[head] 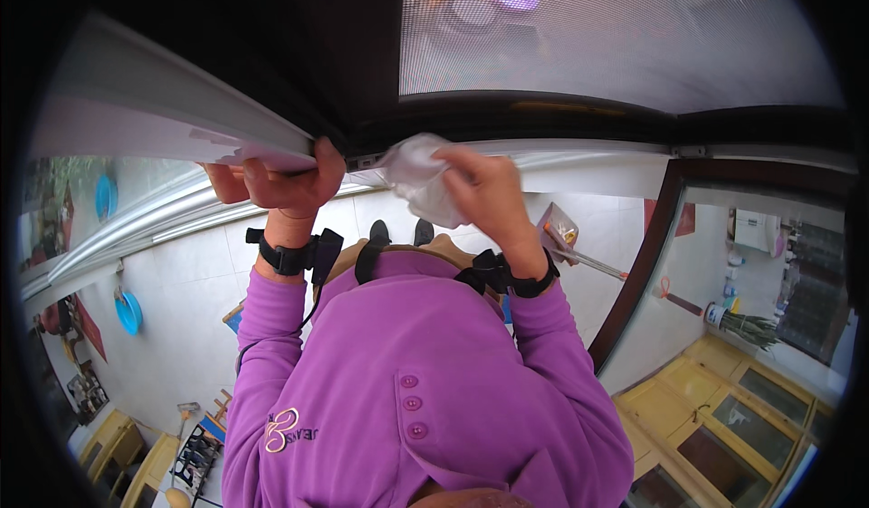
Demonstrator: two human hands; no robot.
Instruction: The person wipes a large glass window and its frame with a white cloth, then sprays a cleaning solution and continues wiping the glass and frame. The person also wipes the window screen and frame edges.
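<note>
My left hand grips the end of a pale panel, with the fingers under its lower edge and the thumb at its corner. In my right hand is a crumpled white cloth, blurred by motion. The cloth lies against or just in front of a pale rail below a dark frame; whether it touches cannot be told. Above this frame is a mesh screen. Black straps with small devices are on both wrists.
A glass door with a brown frame stands at the right. A dustpan with a long handle is on the tiled floor. Light-blue basin at left; yellow wooden cabinets lower right; a rack lower left.
</note>
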